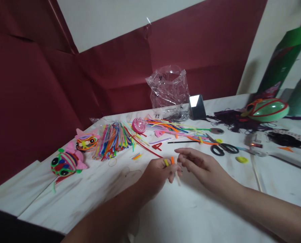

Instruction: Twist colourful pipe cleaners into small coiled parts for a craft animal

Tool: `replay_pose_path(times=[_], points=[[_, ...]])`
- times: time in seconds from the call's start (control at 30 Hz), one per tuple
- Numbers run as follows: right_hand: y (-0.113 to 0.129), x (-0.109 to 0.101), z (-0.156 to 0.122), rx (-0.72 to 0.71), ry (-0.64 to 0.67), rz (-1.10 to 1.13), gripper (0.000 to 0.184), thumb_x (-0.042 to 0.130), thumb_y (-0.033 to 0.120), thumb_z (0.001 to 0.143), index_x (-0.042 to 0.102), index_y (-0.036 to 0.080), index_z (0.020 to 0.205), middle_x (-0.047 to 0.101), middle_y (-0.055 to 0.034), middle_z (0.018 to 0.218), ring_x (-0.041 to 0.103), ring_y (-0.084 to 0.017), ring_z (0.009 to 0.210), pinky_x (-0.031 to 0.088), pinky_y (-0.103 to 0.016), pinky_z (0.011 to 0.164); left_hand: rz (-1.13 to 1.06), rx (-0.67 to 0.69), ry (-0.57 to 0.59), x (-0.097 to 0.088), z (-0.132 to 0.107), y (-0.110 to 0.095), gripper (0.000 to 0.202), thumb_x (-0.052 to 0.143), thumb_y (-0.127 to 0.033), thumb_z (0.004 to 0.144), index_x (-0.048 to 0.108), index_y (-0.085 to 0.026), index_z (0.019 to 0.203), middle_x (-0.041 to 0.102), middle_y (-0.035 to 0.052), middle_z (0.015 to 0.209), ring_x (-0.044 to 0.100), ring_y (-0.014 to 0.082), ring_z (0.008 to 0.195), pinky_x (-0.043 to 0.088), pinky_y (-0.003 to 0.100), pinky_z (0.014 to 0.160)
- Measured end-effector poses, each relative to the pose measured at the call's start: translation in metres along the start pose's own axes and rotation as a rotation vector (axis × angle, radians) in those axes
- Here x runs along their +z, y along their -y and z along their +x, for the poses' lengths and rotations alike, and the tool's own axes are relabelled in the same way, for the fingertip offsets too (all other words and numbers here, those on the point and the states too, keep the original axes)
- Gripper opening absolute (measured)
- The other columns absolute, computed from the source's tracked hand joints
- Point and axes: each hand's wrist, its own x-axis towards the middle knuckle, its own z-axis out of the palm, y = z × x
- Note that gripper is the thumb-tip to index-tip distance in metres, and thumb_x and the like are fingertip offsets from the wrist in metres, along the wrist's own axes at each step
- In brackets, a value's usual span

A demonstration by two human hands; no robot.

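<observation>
My left hand point(157, 173) is closed, its thumb and fingers pinching short pipe cleaner pieces. A yellow piece point(166, 162) and an orange piece point(172, 160) stick up from the grip, and a whitish piece point(178, 179) points down below it. Just to the right, my right hand point(201, 167) has its fingers stretched out, close to the tips of the left fingers. It seems to hold nothing; whether it touches the pieces I cannot tell. Beyond both hands lie a bent red pipe cleaner point(157, 146) and a long black one point(183, 142).
Bundled pipe cleaners point(117, 140), two fish-like figures point(66, 162), and a pink clear ball point(138, 125) are on the left and middle. Black scissors point(225, 148), a glue gun point(259, 145), a green balloon-like shape point(269, 109), a phone-like dark slab point(197, 108) and a plastic bag point(169, 92) stand around.
</observation>
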Motion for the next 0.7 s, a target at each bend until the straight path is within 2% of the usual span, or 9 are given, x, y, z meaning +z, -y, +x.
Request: replay_pose_path(times=[0.17, 0.33, 0.43, 0.57, 0.7], points=[[-0.0025, 0.0002, -0.0025, -0.212, -0.025, -0.203, 0.026, 0.044, 0.028, 0.084, 0.062, 0.02, 0.101, 0.063, -0.0059, 0.084, 0.057, -0.017, 0.081, 0.046, -0.03, 0.072, -0.052, -0.03, 0.048, 0.0039, -0.0026, -0.0025, 0.028, 0.054, -0.037, 0.072, 0.058, -0.011, 0.062, 0.051, 0.0002, 0.053, 0.034, 0.0052, 0.043, 0.026, 0.022, 0.047], [-0.0048, 0.0003, -0.0033, -0.29, -0.005, -0.27, 0.027, 0.042, 0.025, 0.085, 0.062, 0.022, 0.103, 0.065, -0.0037, 0.078, 0.057, -0.015, 0.078, 0.046, -0.029, 0.07, -0.099, -0.051, 0.084, 0.0034, -0.0026, -0.0017, 0.026, 0.054, -0.035, 0.073, 0.058, -0.011, 0.066, 0.054, 0.0008, 0.057, 0.032, 0.0046, 0.043, 0.026, 0.022, 0.047], [-0.003, 0.0003, -0.0045, -0.252, 0.011, -0.25, 0.028, 0.041, 0.026, 0.085, 0.061, 0.021, 0.105, 0.065, -0.0028, 0.074, 0.058, -0.015, 0.078, 0.046, -0.029, 0.071, -0.091, -0.044, 0.097, 0.002, -0.0023, 0.0009, 0.027, 0.053, -0.034, 0.074, 0.058, -0.01, 0.064, 0.052, 0.0006, 0.056, 0.032, 0.0047, 0.043, 0.026, 0.022, 0.047], [0.0019, 0.0014, -0.0044, -0.083, 0.007, -0.148, 0.031, 0.041, 0.03, 0.085, 0.057, 0.018, 0.109, 0.064, -0.0016, 0.068, 0.059, -0.016, 0.074, 0.047, -0.03, 0.071, -0.083, -0.031, 0.101, 0.0006, -0.001, 0.0035, 0.025, 0.052, -0.033, 0.075, 0.06, -0.011, 0.068, 0.052, -0.0001, 0.058, 0.032, 0.0047, 0.044, 0.027, 0.022, 0.048], [0.0048, 0.0023, -0.0016, -0.032, 0.047, -0.071, 0.024, 0.045, 0.034, 0.083, 0.063, 0.018, 0.087, 0.064, -0.0027, 0.07, 0.059, -0.016, 0.069, 0.046, -0.03, 0.066, 0.007, -0.029, 0.083, -0.0004, 0.0003, 0.0044, 0.025, 0.051, -0.031, 0.075, 0.06, -0.011, 0.062, 0.044, -0.0027, 0.048, 0.033, 0.0057, 0.044, 0.025, 0.022, 0.047]])
